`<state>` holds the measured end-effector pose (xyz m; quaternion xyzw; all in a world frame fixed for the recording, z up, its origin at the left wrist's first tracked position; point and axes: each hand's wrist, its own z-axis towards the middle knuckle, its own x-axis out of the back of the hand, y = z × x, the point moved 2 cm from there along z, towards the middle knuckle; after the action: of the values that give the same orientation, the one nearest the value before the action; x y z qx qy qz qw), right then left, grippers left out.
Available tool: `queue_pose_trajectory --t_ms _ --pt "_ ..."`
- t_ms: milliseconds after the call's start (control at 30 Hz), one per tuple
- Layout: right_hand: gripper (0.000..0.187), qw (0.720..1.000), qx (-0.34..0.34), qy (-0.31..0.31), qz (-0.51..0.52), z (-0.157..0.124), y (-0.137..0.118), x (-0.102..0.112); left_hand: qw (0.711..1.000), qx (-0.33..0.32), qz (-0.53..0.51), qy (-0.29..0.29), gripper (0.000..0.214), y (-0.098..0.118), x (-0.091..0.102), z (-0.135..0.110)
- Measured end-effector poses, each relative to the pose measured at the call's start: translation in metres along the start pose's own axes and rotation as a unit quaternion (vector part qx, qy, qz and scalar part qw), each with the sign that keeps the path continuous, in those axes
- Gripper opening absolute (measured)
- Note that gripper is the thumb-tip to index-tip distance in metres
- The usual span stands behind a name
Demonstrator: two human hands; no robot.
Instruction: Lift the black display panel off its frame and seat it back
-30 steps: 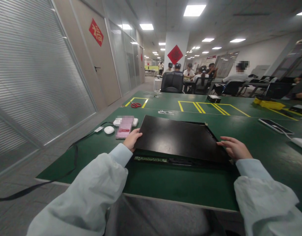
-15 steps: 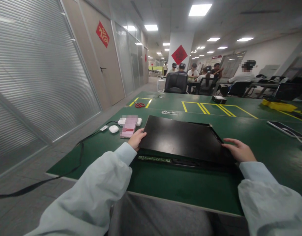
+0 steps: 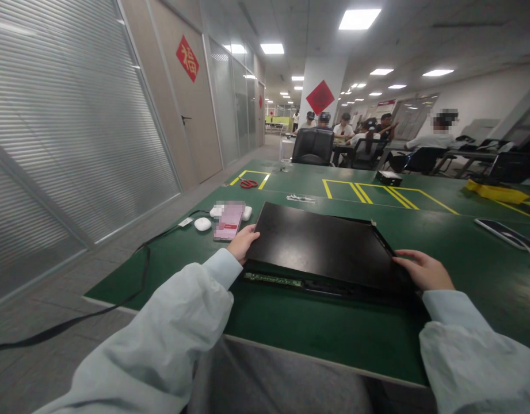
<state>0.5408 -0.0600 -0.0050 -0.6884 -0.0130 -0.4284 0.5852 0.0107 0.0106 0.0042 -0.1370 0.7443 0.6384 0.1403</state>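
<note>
A large flat black panel [image 3: 320, 244] lies on the green table [image 3: 299, 322], its near edge lifted slightly above a frame with a green circuit strip [image 3: 273, 280] showing beneath. My left hand [image 3: 242, 242] grips the panel's left edge. My right hand [image 3: 424, 270] holds the right edge, fingers curled on it. Both arms wear pale blue sleeves.
A pink phone [image 3: 229, 220], a white case [image 3: 202, 224] and a black cable [image 3: 130, 270] lie left of the panel. Red scissors [image 3: 248, 184], a small black box [image 3: 388, 177], a yellow object [image 3: 496, 192] and another phone [image 3: 508, 234] sit further off. Several people sit behind.
The view has shifted slightly to the left and down. My right hand has closed in from beside the panel onto its right edge. The left hand keeps its grip.
</note>
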Motion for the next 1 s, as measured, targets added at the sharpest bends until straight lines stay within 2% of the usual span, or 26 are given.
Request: queue_pose_trajectory --t_ms 133,267,467,600,733,1000 --pt "0.035 0.999 0.027 0.000 -0.025 0.008 0.010 -0.001 1.000 -0.010 0.007 -0.004 0.042 -0.001 0.000 0.000" --pt "0.037 0.999 0.036 0.027 -0.024 0.014 0.020 -0.005 1.000 -0.011 0.021 -0.008 0.041 -0.002 0.001 0.001" --pt "0.040 0.998 0.041 0.037 -0.025 0.012 0.019 -0.008 0.999 -0.020 0.031 -0.028 0.048 0.002 0.000 0.000" --pt "0.043 0.999 0.029 0.022 -0.013 0.015 0.021 -0.008 0.998 -0.032 0.032 -0.041 0.053 0.004 0.001 0.000" --pt "0.047 0.999 0.034 0.006 -0.007 0.025 0.029 -0.007 0.998 -0.030 0.046 -0.030 0.058 0.003 0.004 0.002" --pt "0.044 0.998 0.062 -0.004 0.002 0.033 0.037 -0.008 0.997 -0.025 0.047 -0.046 0.070 0.000 0.005 0.003"
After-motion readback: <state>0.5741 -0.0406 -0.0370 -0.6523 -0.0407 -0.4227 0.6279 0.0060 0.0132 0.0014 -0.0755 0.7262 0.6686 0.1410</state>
